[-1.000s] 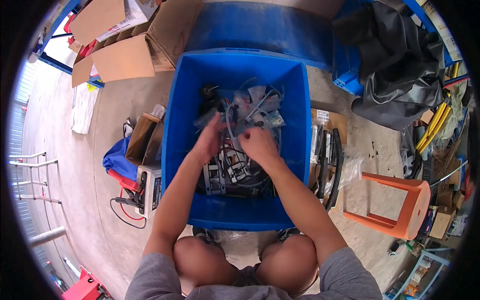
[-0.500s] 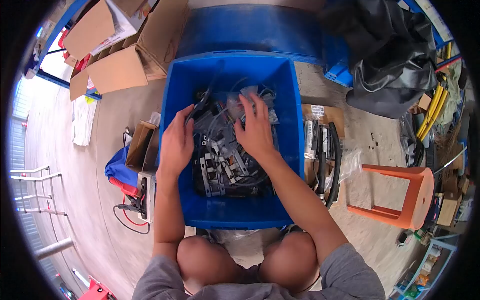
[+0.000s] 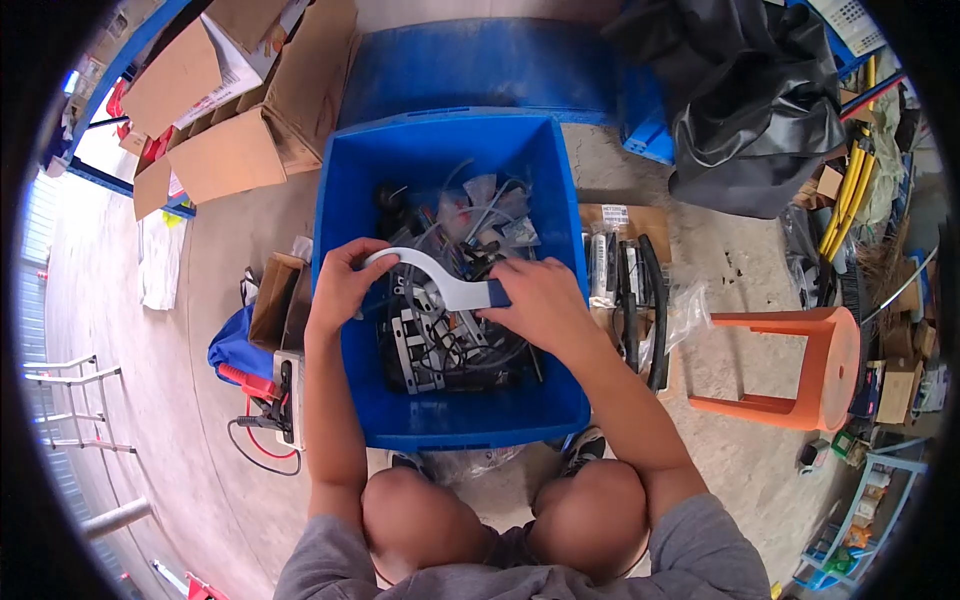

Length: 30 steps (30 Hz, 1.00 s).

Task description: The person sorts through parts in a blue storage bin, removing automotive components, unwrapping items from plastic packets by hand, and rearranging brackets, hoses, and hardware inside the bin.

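Note:
A curved, pale grey piece with a dark blue end [image 3: 440, 277] is held level above the blue bin [image 3: 455, 428]; its exact kind I cannot make out. My left hand [image 3: 347, 285] pinches its pale left end between thumb and fingers. At the dark blue end, my right hand [image 3: 545, 302] grips it from the right. Beneath both hands the bin holds white slotted brackets [image 3: 415, 348], tangled dark cables, clear tubing and small plastic bags [image 3: 485, 190]. Part of this heap is hidden behind the held piece and my hands.
Right of the bin, black hoses [image 3: 652, 310] lie on cardboard, with an orange stool [image 3: 825, 368] beyond. Left stand a small open carton [image 3: 278, 300] and a device with red and black cables [image 3: 290, 395]. A large cardboard box [image 3: 230, 155] stands at the upper left.
The curved grey piece is now up in both hands. My hands were apart over the heap, with a dark item by the left one; they have come lower. The view has shifted slightly.

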Each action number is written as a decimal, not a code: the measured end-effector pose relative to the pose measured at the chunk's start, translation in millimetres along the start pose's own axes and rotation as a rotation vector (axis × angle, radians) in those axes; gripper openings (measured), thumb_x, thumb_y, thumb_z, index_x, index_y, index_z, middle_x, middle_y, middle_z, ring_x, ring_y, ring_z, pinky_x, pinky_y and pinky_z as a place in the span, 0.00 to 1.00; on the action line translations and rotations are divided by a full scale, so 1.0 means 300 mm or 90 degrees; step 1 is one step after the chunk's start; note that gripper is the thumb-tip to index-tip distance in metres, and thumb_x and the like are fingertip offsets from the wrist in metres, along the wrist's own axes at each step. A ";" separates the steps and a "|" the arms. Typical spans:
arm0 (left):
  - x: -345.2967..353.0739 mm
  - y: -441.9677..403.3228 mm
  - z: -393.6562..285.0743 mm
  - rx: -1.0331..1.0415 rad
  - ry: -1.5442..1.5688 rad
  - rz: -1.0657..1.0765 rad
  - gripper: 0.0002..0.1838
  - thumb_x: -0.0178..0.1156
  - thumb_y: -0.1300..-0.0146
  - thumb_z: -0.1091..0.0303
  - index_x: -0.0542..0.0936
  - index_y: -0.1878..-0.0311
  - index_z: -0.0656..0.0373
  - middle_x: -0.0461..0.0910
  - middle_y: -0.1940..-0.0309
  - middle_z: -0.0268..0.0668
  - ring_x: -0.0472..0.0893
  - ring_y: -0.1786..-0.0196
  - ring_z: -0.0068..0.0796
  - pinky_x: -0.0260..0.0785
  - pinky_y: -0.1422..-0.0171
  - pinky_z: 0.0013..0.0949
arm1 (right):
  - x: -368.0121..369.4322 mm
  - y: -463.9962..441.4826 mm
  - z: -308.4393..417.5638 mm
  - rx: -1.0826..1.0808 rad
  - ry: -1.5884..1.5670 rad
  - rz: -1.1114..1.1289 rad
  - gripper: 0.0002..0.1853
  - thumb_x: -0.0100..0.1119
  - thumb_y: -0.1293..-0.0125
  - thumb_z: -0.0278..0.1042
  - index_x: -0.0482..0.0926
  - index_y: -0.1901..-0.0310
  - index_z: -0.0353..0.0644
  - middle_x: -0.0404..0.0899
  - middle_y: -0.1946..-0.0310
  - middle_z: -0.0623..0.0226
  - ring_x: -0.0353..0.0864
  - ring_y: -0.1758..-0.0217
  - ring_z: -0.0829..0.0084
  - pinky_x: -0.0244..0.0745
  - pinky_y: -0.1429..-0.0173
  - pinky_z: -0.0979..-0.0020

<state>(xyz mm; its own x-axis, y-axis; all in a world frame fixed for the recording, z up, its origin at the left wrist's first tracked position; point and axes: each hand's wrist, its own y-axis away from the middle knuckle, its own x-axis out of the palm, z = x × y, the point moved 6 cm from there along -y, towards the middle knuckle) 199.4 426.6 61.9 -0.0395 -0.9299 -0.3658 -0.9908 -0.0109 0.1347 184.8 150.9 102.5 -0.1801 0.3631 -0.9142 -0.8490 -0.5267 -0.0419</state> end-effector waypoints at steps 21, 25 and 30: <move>0.966 -0.223 -0.519 0.453 -0.202 0.142 0.14 0.62 0.29 0.71 0.85 0.43 0.58 0.86 0.47 0.50 0.82 0.43 0.55 0.76 0.38 0.46 | 0.290 0.694 -0.610 0.528 -0.070 -0.423 0.25 0.69 0.33 0.33 0.79 0.39 0.28 0.79 0.54 0.40 0.82 0.51 0.37 0.79 0.46 0.47; 0.727 -0.162 -0.296 0.363 -0.232 -0.120 0.10 0.61 0.30 0.72 0.85 0.49 0.59 0.85 0.51 0.50 0.84 0.46 0.54 0.76 0.42 0.49 | 0.397 0.640 -0.688 0.590 -0.067 -0.335 0.25 0.68 0.32 0.36 0.78 0.40 0.27 0.78 0.51 0.35 0.81 0.48 0.36 0.80 0.45 0.45; 0.532 -0.114 0.263 0.133 -0.423 0.040 0.10 0.60 0.31 0.67 0.86 0.52 0.57 0.87 0.58 0.50 0.85 0.53 0.55 0.77 0.45 0.52 | 0.441 0.622 -0.704 0.580 -0.080 -0.257 0.33 0.66 0.32 0.32 0.68 0.29 0.26 0.74 0.45 0.33 0.76 0.40 0.33 0.75 0.35 0.46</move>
<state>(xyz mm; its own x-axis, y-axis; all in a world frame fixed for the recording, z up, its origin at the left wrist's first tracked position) 216.9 307.8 -73.8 -0.1023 -0.5038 -0.8578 -0.9856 0.1679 0.0190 107.4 -61.8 -111.4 0.1987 0.4911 -0.8482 -0.9051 0.4238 0.0334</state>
